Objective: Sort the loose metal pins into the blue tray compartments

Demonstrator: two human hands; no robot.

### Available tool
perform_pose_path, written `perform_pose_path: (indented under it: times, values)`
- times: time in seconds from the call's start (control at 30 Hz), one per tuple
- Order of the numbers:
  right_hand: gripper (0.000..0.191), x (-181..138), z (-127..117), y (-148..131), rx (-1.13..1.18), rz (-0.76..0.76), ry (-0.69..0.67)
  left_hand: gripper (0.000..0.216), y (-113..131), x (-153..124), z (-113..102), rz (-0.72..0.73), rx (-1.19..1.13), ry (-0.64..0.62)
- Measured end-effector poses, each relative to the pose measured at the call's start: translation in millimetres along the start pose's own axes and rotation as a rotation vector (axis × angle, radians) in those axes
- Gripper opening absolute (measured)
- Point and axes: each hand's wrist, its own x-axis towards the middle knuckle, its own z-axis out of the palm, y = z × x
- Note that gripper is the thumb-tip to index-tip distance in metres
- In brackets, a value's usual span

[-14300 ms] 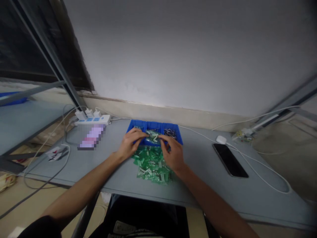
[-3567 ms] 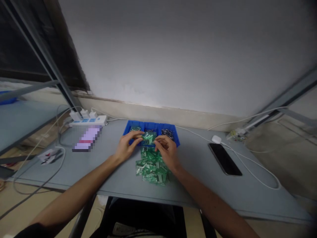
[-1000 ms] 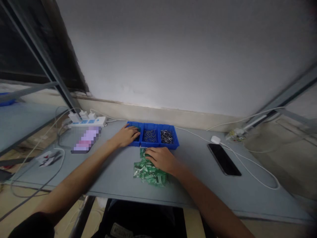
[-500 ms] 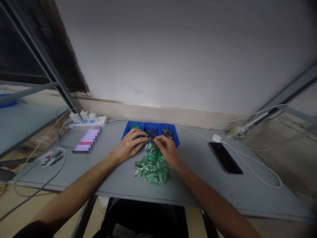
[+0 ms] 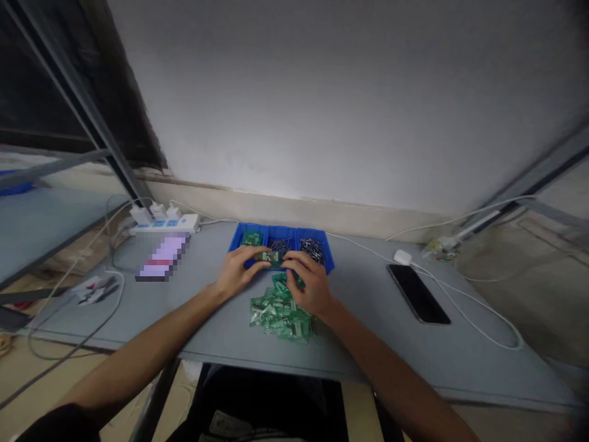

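Head view: on a grey worktop, the left hand and right hand meet at the near wall of a blue three-compartment tray, which sits by the far edge. The fingertips of both pinch one small green piece (too blurred to make out in detail). A pile of green pieces lies just below the right hand, toward the near edge. The step looks like fine fitting work on the held piece, and the next move calls for a steady, exact pinch.
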Motion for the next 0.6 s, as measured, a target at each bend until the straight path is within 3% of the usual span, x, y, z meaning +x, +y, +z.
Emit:
perform_pose_path:
  times: [0.2, 0.43, 0.6]
  values:
    - [0.041, 0, 6, 4, 0.0, -0.013, 0.008, 0.059, -4, -3, 1, -0.14, -0.096, -0.073]
    - [0.042, -4, 13, 9, -0.08, 0.062, 0.011, 0.029, -5, -5, 3, -0.132, -0.11, -0.107]
    - [0.049, -8, 17, 15, -0.061, 0.093, -0.048, 0.025, -3, -2, 1, -0.12, -0.169, -0.136]
